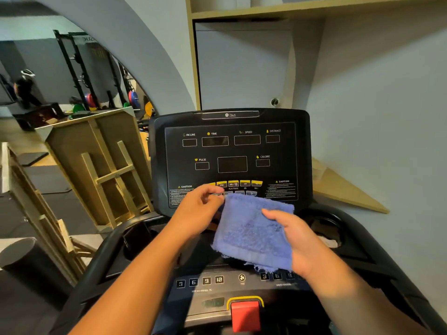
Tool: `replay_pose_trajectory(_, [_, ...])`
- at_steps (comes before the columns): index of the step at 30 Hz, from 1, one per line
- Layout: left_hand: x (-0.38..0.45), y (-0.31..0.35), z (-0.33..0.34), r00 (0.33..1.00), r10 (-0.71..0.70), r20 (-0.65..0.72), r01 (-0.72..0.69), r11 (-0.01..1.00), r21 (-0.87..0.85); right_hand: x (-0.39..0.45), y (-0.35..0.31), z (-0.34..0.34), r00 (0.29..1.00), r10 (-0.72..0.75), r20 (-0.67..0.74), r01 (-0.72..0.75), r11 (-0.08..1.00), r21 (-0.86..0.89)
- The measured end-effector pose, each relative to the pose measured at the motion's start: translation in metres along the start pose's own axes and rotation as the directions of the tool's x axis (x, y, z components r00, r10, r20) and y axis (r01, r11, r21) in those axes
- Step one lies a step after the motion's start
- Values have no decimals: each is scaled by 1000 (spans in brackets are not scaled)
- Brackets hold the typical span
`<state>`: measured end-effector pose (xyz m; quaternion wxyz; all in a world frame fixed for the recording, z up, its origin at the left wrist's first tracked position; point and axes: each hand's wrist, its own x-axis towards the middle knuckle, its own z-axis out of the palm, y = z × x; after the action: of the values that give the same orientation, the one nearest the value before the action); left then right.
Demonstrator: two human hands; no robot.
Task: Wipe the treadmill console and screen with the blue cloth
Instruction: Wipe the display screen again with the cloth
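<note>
Cloth: a blue terry-towelling cloth [254, 229], folded to a rough square with a frayed lower edge, is held up in the air in front of the lower part of the treadmill console, at the centre of the view.
Left hand: the left hand [198, 209] pinches the cloth's upper left corner between thumb and fingertips, at 9 o'clock from the cloth.
Right hand: the right hand [297, 240] is clamped on the cloth's right edge, thumb lying over the front face, at 3 o'clock from the cloth.
Console: the black plastic treadmill console [231, 151] stands at 12 o'clock from the cloth; its dark screen panel [232, 163] is unlit, with windows labelled incline, time, speed, distance, pulse and calorie.
Buttons: a row of yellow buttons [238, 183] sits just above the cloth's top edge.
Lower panel: numbered keys and a fan key [242, 278] lie at 6 o'clock, with a red safety key [245, 315] below them.
Left cup holder: the black recess [135, 238] at 9 o'clock is too dark to tell its contents.
Right cup holder: the black round recess [325, 227] at 3 o'clock holds something pale near its lower edge, unclear what.
Wooden frame: a light wooden crate-like frame [104, 170] leans at 10 o'clock.
</note>
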<state>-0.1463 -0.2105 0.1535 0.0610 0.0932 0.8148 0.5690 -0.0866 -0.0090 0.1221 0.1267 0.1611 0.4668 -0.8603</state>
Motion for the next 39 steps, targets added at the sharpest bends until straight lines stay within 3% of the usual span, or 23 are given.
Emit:
replay_pose_trajectory(3, [0,-38,-22,992,-55,-111,45,995,-90,11,-9,-1,994,-59,-94,57,998,-15])
replay_pose_trajectory(5, [0,-71,-42,969,-29,-244,36,999,26,20,-22,8,965,-204,-167,196,978,-64])
replay_pose_trajectory(10, [-23,-151,-74,905,-12,-425,128,961,245,61,-60,56,747,-580,-326,466,805,-366])
replay_pose_trajectory(13, [-42,-196,-82,905,-36,-424,189,927,324,103,-76,90,526,-829,-190,597,519,-611])
replay_pose_trajectory(15, [-50,-216,-85,912,-31,-410,212,889,405,143,-79,109,425,-905,6,509,233,-829])
replay_pose_trajectory(17, [-51,-226,-85,915,5,-404,203,860,468,187,-69,124,449,-881,149,221,-53,-974])
replay_pose_trajectory(19, [-45,-226,-86,913,52,-405,165,861,481,215,-54,138,463,-860,213,23,-229,-973])
replay_pose_trajectory(22, [-33,-223,-88,930,97,-354,127,820,558,233,-25,150,453,-802,389,0,-436,-900])
replay_pose_trajectory(25, [-26,-220,-88,951,119,-286,106,743,661,239,7,144,471,-561,681,71,-746,-663])
replay_pose_trajectory(27, [-27,-217,-86,949,124,-290,125,696,708,238,11,127,475,-393,787,116,-859,-499])
replay_pose_trajectory(29, [-29,-217,-84,946,106,-308,155,685,711,234,1,104,469,-308,828,138,-900,-413])
replay_pose_trajectory(31, [-30,-217,-84,943,91,-319,173,686,706,228,-14,87,487,-379,787,90,-875,-477])
replay_pose_trajectory(34, [-28,-221,-83,938,88,-334,187,684,705,230,-33,118,482,-665,571,-26,-662,-749])
replay_pose_trajectory(36, [-27,-226,-82,938,73,-340,202,681,704,236,-34,167,442,-753,487,-5,-545,-839])
replay_pose_trajectory(37, [-27,-227,-81,937,72,-341,203,681,703,241,-30,188,426,-742,517,22,-563,-826])
replay_pose_trajectory(39, [-27,-230,-82,933,83,-349,203,679,705,249,-12,216,426,-590,686,111,-718,-687])
